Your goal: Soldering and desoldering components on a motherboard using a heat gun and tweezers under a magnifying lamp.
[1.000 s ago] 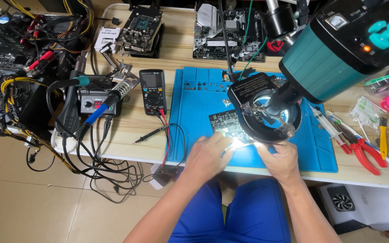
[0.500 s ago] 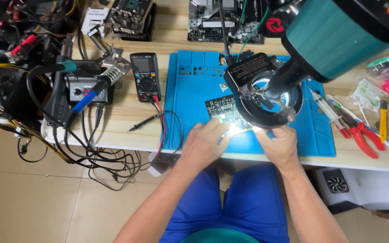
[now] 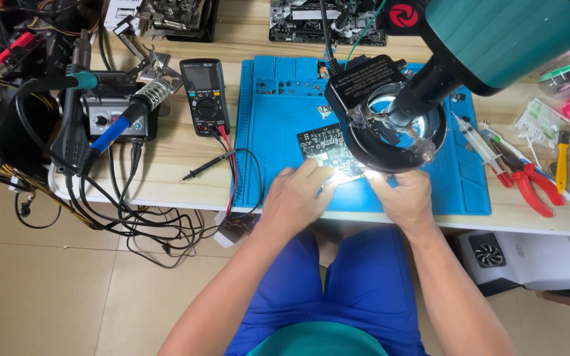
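A dark green circuit board (image 3: 321, 145) lies on the blue work mat (image 3: 278, 132), partly under the microscope's black ring light (image 3: 371, 155), which throws a bright spot on its near edge. My left hand (image 3: 296, 198) pinches the board's near-left edge with thumb and forefinger. My right hand (image 3: 400, 198) is curled at the near-right edge, just below the ring light. What its fingers hold is hidden. The teal microscope body (image 3: 509, 39) hangs over the mat's right side.
A black multimeter (image 3: 204, 95) with red and black probe leads (image 3: 209, 165) sits left of the mat. Further left are a soldering station (image 3: 110, 118), a blue-handled iron (image 3: 117, 128) and tangled cables (image 3: 100, 204). Red pliers (image 3: 532, 181), a syringe (image 3: 473, 138) and a yellow tool (image 3: 560, 165) lie to the right.
My head has tipped down, so the bench sits higher in view. Both hands stay at the board's near edge and have drawn slightly closer together.
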